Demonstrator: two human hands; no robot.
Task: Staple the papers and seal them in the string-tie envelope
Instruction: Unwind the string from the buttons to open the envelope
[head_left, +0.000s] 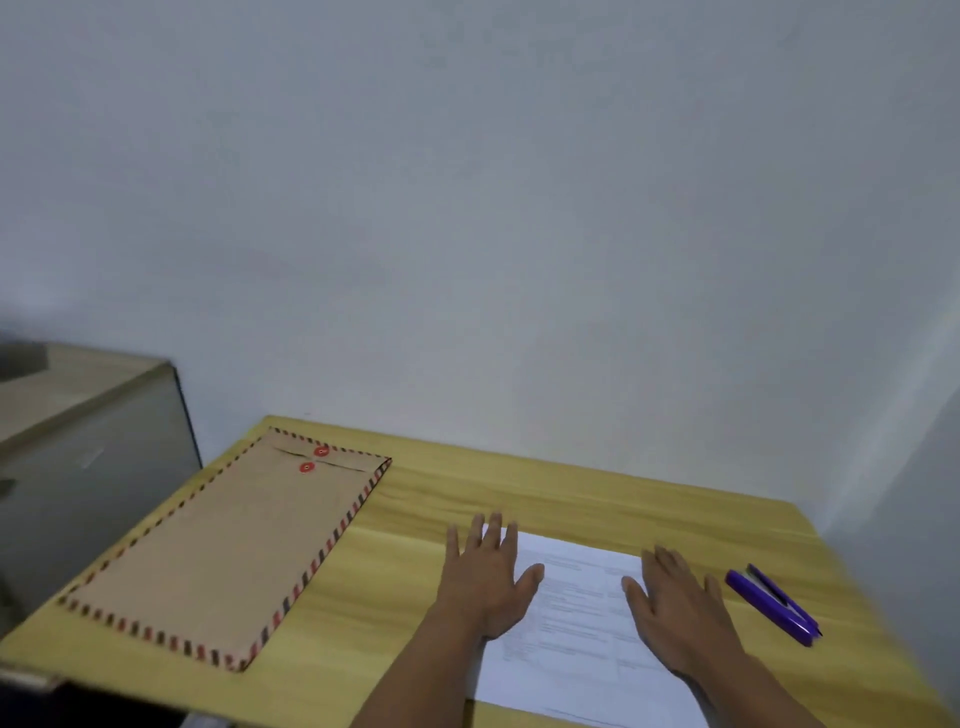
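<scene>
Fingers (493, 535) of the left hand (485, 587) are spreading apart and lying flat, palm down, over the left edge of the papers (576, 623), gripping nothing; the right hand (675, 608) is resting the same way on the papers' right side, its fingers slightly apart and likewise clamped on nothing. The white printed sheets are lying flat between the two hands, toward 6 o'clock on a yellowish wood-grain table (519, 499) that is standing against a plain pale wall (467, 208). At about 9 o'clock from the hands, well apart from the papers, the string-tie envelope (223, 551) is lying flat, a long brown paper rectangle edged in red and dark stripes, its flap end pointing toward 12 o'clock and carrying two red round buttons (314, 460); whether anything is sitting inside it cannot be told. At 3 o'clock, just beside the right hand but not touching it, a slim purple stapler (774, 605) is lying on the tabletop at a slant. Beyond the table's left edge, near 10 o'clock, a grey boxy cabinet (88, 467) with a lighter top is standing, blurred.
</scene>
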